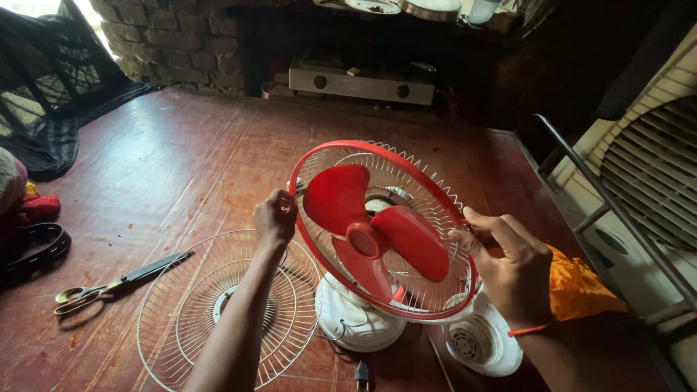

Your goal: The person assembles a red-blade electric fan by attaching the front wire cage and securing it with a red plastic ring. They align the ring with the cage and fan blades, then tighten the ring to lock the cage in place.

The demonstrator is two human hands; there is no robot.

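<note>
While both hands grip the fan [377,232], scissors [116,283] lie nearby.

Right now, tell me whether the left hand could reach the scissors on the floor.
Probably yes: the left hand grips the red fan ring, but bare floor lies between it and the scissors, with nothing in between.

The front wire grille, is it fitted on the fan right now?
No, the wire grille lies flat on the floor beside the fan, blades exposed.
</note>
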